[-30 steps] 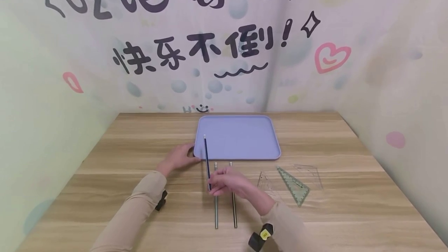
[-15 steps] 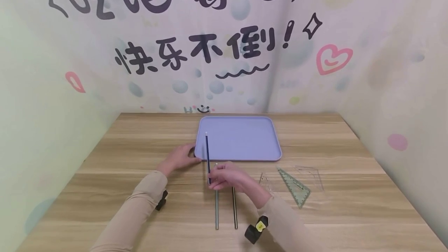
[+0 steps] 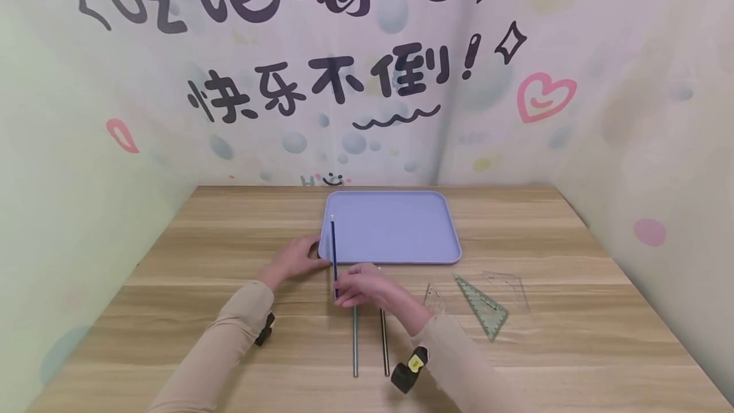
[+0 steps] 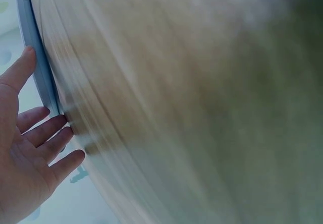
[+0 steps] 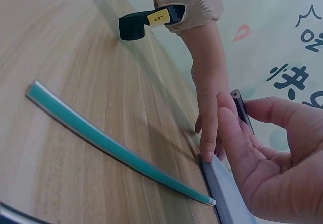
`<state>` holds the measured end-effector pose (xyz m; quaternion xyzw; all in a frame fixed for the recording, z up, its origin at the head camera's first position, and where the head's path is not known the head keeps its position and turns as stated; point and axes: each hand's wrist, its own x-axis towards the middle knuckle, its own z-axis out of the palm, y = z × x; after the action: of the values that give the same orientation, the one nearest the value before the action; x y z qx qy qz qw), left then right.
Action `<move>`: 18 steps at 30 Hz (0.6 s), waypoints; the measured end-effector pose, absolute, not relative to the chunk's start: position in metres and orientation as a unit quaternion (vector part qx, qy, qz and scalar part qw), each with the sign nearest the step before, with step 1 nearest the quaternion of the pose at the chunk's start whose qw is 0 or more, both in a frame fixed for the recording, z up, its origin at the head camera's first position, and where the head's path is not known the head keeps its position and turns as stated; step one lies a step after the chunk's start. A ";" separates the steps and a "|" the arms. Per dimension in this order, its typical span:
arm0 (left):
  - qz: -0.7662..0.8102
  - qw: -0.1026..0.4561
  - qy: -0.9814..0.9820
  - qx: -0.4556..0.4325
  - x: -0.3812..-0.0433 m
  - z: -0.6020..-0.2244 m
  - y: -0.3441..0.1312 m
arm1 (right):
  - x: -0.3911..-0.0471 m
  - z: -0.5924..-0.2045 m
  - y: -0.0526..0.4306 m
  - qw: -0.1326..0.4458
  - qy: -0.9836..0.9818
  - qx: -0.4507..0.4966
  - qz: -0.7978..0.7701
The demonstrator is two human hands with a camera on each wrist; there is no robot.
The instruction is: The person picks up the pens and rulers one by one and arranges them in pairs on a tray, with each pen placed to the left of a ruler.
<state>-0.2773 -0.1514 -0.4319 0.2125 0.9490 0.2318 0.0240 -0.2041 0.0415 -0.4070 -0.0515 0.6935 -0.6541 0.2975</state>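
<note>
My right hand [image 3: 367, 287] pinches a dark blue pencil [image 3: 333, 241] near its lower end. Its white eraser end points away from me, over the left part of the lilac tray [image 3: 395, 228]. In the right wrist view, the pencil's blunt dark end [image 5: 236, 97] shows between thumb and fingers. At the tray's front left corner rests my left hand [image 3: 295, 257]. Its thumb and loosely extended fingers touch the tray edge in the left wrist view. Below my right hand lie a teal pencil [image 3: 355, 344] and a black pencil [image 3: 385, 346], their upper parts largely hidden by it.
Right of the pencils lies a green set square [image 3: 484, 308], with a clear set square [image 3: 509, 280] behind it and another clear drawing piece [image 3: 434, 299] beside my right wrist. The wooden table [image 3: 218, 222] meets a printed wall at the back.
My right hand has moved slightly forward and to the left with the blue pencil, which now lies further over the tray's left edge in view. My left hand stays at the tray corner.
</note>
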 end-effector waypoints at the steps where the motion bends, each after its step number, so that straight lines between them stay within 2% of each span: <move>1: 0.233 0.025 0.949 0.211 -0.277 -0.431 -0.151 | -0.205 -0.408 0.041 0.296 0.694 -0.049 -0.655; 18: 0.228 0.032 0.952 0.204 -0.276 -0.430 -0.150 | -0.222 -0.419 0.042 0.270 0.699 -0.007 -0.662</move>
<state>-0.2756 -0.1501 -0.4300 0.2043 0.9515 0.2277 0.0323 -0.2225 0.0420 -0.4185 -0.0066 0.6993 -0.6618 0.2700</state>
